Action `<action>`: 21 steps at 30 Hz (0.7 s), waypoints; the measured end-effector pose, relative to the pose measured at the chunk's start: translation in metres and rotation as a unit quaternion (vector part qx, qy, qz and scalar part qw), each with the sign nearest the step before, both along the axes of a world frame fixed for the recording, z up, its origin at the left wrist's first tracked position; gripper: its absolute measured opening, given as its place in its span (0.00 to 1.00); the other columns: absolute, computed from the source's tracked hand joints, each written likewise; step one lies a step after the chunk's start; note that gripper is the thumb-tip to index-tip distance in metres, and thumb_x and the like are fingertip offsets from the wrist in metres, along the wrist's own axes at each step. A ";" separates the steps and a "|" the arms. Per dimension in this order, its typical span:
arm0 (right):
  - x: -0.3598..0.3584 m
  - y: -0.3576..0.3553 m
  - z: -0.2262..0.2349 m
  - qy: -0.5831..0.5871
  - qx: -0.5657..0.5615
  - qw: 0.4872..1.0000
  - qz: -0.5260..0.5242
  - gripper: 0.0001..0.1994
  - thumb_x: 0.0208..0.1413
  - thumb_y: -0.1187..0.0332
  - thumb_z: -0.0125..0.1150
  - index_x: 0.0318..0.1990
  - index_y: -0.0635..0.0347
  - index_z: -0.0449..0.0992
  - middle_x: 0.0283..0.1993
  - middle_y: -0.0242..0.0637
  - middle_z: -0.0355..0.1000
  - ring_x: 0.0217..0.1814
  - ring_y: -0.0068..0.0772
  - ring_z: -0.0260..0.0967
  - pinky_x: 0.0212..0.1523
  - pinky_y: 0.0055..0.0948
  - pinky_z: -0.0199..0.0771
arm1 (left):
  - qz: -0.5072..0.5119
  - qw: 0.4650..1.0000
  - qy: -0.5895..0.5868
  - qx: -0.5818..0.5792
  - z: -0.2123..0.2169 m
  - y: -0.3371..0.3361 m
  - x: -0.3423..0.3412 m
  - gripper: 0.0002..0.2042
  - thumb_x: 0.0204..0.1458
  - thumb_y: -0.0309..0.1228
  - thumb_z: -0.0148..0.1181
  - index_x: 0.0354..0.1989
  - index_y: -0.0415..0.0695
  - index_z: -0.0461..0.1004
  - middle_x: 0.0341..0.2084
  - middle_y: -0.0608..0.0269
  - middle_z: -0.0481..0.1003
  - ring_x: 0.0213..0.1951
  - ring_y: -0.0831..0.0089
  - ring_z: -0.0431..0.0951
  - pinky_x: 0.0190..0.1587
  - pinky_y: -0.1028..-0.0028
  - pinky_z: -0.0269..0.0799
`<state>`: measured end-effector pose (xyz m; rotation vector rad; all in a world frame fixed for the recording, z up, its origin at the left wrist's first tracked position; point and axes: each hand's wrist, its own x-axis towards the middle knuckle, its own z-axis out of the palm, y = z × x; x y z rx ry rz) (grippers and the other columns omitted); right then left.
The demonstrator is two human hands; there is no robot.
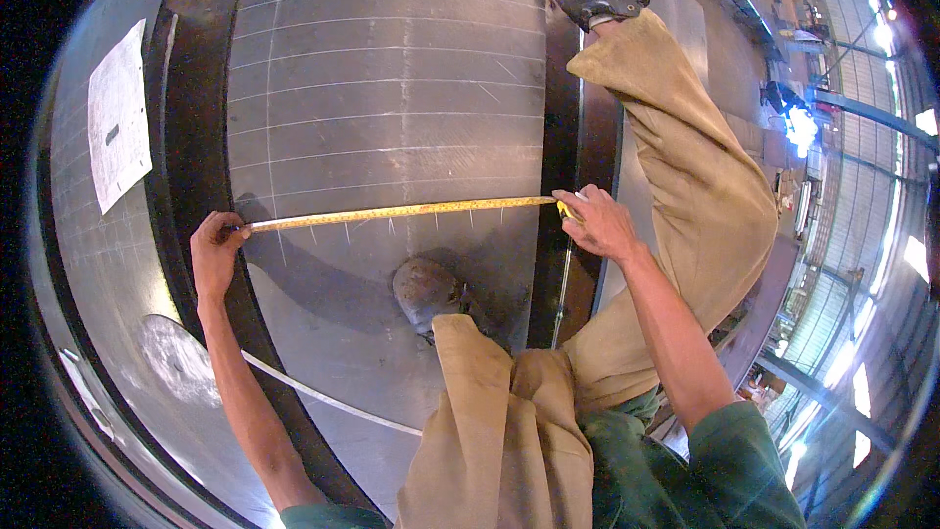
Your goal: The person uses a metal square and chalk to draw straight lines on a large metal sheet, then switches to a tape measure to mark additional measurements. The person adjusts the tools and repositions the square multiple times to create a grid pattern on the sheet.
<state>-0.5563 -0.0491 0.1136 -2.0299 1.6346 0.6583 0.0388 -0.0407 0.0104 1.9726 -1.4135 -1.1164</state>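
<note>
A yellow tape measure blade (411,212) is stretched across a grey steel plate (333,137) scribed with white lines and short tick marks. At its left end, my left hand (215,247) pinches the tape's tip beside the dark flange edge. My right hand (599,223) is closed around the yellow-and-black tape measure case (565,209) at the right edge of the plate. A small white piece (581,196) shows by the right fingers; its kind is unclear. The blade lies roughly level, just beyond a row of tick marks.
Dark steel flanges (191,88) border the plate on both sides. A marked paper sheet (119,118) lies at far left, above a round pale patch (178,358). My boots (428,292) rest on the steel. A bright welding arc (800,127) glows at right.
</note>
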 end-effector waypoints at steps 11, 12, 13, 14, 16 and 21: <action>0.005 0.003 -0.001 0.036 0.006 0.999 -0.001 0.27 0.56 0.57 0.58 0.65 0.37 0.67 0.44 0.42 0.66 0.49 0.47 0.69 0.43 0.48 0.76 | -0.035 0.999 -0.033 -0.019 0.005 -0.005 -0.001 0.08 0.42 0.17 0.68 0.31 0.34 0.76 0.25 0.60 0.73 0.28 0.71 0.72 0.34 0.72 0.67; 0.004 0.004 0.000 0.035 0.007 0.999 -0.003 0.27 0.56 0.57 0.58 0.65 0.37 0.67 0.44 0.42 0.66 0.49 0.47 0.69 0.43 0.49 0.75 | -0.040 0.998 -0.041 -0.023 0.007 -0.006 -0.003 0.08 0.42 0.17 0.68 0.31 0.34 0.76 0.25 0.60 0.73 0.28 0.71 0.72 0.34 0.72 0.67; 0.003 0.005 0.000 0.032 0.003 0.999 -0.003 0.27 0.56 0.57 0.58 0.65 0.37 0.67 0.43 0.42 0.66 0.48 0.48 0.69 0.43 0.49 0.75 | -0.045 0.997 -0.049 -0.027 0.009 -0.007 -0.005 0.08 0.42 0.17 0.68 0.31 0.34 0.76 0.26 0.60 0.73 0.28 0.71 0.72 0.33 0.72 0.67; 0.002 0.005 0.000 0.028 -0.001 1.000 -0.003 0.27 0.56 0.57 0.59 0.65 0.37 0.67 0.43 0.42 0.66 0.48 0.48 0.69 0.43 0.49 0.75 | -0.042 0.998 -0.046 -0.024 0.010 -0.008 -0.008 0.08 0.42 0.17 0.68 0.31 0.34 0.76 0.26 0.60 0.73 0.28 0.71 0.73 0.34 0.72 0.67; -0.002 0.006 -0.002 0.020 -0.009 1.000 0.002 0.27 0.55 0.58 0.60 0.65 0.38 0.67 0.43 0.42 0.66 0.47 0.48 0.69 0.43 0.48 0.75 | -0.034 0.998 -0.042 -0.020 0.013 -0.009 -0.009 0.09 0.42 0.17 0.68 0.31 0.34 0.76 0.26 0.60 0.73 0.29 0.71 0.74 0.34 0.72 0.68; 0.003 0.002 -0.004 -0.011 -0.020 1.000 0.007 0.27 0.54 0.60 0.63 0.64 0.39 0.68 0.42 0.43 0.67 0.46 0.50 0.69 0.42 0.46 0.73 | -0.023 0.993 -0.103 -0.042 0.011 -0.003 -0.006 0.09 0.42 0.19 0.70 0.32 0.35 0.78 0.26 0.59 0.75 0.31 0.69 0.76 0.36 0.71 0.71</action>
